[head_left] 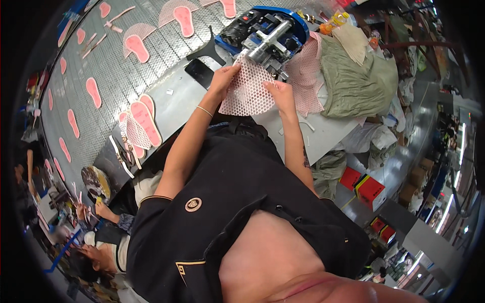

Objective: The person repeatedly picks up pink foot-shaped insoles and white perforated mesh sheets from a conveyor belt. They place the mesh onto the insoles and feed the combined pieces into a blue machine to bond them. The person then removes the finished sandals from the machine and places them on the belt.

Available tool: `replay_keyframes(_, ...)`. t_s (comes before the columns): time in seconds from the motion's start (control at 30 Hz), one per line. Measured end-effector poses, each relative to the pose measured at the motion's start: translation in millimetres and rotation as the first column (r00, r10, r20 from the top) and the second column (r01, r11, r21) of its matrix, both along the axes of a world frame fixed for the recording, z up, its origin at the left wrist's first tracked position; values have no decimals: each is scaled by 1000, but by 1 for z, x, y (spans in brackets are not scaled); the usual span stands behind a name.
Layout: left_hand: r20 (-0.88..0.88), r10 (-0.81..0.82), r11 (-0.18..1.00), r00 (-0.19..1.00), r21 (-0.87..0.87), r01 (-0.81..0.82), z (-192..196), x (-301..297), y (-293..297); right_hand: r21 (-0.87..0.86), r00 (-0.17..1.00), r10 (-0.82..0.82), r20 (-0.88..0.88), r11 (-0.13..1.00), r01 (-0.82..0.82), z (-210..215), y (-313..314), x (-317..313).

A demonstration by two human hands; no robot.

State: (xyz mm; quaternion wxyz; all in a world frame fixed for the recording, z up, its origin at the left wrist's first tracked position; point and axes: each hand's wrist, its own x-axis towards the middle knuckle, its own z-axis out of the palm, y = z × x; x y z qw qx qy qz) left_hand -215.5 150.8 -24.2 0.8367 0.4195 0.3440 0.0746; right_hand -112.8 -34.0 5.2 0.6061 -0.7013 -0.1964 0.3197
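Both hands grip one piece of pink honeycomb mesh [247,91] at the far edge of the grey counter [323,134], right against the blue machine [262,30] with its silver cylinder [268,40]. The left hand [222,78] is closed on the mesh's left edge — a thin bracelet [204,111] sits on that wrist. The right hand [280,93] pinches the mesh's right edge, fingers curled over it. The top of the mesh touches the cylinder's end.

Just right of the machine lies a stack of the same pink mesh [308,76], and beside that a crumpled olive cloth [358,81]. A black phone [199,70] lies on the counter near the left hand. Left of the counter runs a perforated conveyor belt [111,76] dotted with pink insoles [144,118] — several overlap at its near edge. A second person [101,247] sits low at the left. Red boxes [366,189] stand on the floor to the right.
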Motion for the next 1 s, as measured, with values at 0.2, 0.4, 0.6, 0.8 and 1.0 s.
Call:
replay_keyframes(0.2,38,128,978,991,162,-133,-2,-39,20,-47,998,45,43,998,-43,-17,40,5)
replay_keyframes(0.4,-38,78,992,996,106,-74,-7,-71,-34,-271,931,58,360,961,45,3,34,0)
replay_keyframes(0.6,108,-30,999,994,-24,32,-15,-56,-69,-320,876,41,481,938,132,35,31,3)
replay_keyframes(0.8,-3,163,983,987,-81,-162,-23,-43,-62,-271,937,136,322,962,-47,24,39,-2)
replay_keyframes(1.0,101,420,845,902,318,-429,10,-63,-58,80,949,316,22,945,-317,36,49,-30)
